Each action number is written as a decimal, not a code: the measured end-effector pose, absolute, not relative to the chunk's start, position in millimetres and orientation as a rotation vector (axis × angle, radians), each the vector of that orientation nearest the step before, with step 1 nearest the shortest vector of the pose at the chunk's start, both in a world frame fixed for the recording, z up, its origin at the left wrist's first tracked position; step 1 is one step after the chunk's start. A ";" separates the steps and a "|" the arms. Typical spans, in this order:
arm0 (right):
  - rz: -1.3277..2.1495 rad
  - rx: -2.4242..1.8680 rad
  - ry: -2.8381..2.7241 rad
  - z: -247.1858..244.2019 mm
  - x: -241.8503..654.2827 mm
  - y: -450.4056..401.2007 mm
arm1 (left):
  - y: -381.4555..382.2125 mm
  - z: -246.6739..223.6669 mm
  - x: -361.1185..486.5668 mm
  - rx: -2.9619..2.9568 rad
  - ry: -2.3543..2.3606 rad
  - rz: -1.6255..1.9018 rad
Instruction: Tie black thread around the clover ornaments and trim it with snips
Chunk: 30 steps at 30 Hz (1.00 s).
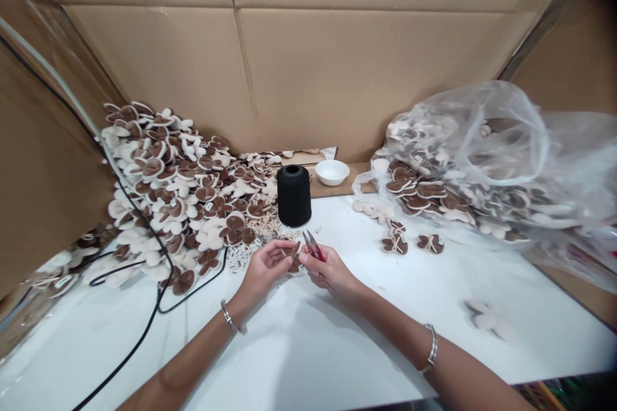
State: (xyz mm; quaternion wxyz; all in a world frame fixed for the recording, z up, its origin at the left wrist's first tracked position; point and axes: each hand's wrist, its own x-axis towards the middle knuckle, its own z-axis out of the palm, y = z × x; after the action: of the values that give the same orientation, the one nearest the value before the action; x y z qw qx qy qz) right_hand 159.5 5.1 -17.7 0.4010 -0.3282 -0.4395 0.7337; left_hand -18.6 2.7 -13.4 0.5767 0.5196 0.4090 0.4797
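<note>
Leftmost, a big heap (159, 173) of brown and cream flower-like pieces spreads over the desk (241, 359), some with small white tags whose marks are too tiny to read. Small pale bits (241, 258) lie scattered at its near edge. The left hand (267, 266) pinches a brown piece (293, 264) between thumb and fingers, just above the desk, in front of a black thread cone (294, 196). Touching the same piece, the right hand (330, 270) has its fingers closed around red-handled snips (315, 250), the blades pointing up and away. Behind and just right of the cone sits a white bowl (332, 172). Farther right are three brown pieces with pale bows (394, 243), which look finished, then a clear bag (573, 148) over many more. A blurred cream piece (488, 319) lies nearer the desk's right edge. Judging by the heap, plenty is left; the held piece seems partway through. No brand or writing can be read.
</note>
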 end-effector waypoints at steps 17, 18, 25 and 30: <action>1.367 -1.163 -1.373 -15.2 169.9 13.9 | 4.3 -12.4 -15.3 1.074 1.079 1.153; 1.228 -1.250 -1.467 -14.7 173.8 15.9 | 5.1 -13.4 -15.9 1.070 1.106 1.165; 0.378 -1.650 -2.027 -19.1 192.2 23.4 | 8.8 -21.1 -18.9 1.051 1.175 1.246; 0.147 -1.506 -2.104 -11.3 186.6 17.1 | 8.1 -20.3 -16.8 1.037 1.184 1.269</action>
State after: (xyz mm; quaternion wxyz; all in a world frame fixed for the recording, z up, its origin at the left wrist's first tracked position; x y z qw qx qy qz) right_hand 186.6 17.1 -11.3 0.2714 -0.5592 -0.7814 0.0546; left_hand -16.8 8.1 -20.3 0.5310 0.4346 0.4963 0.5319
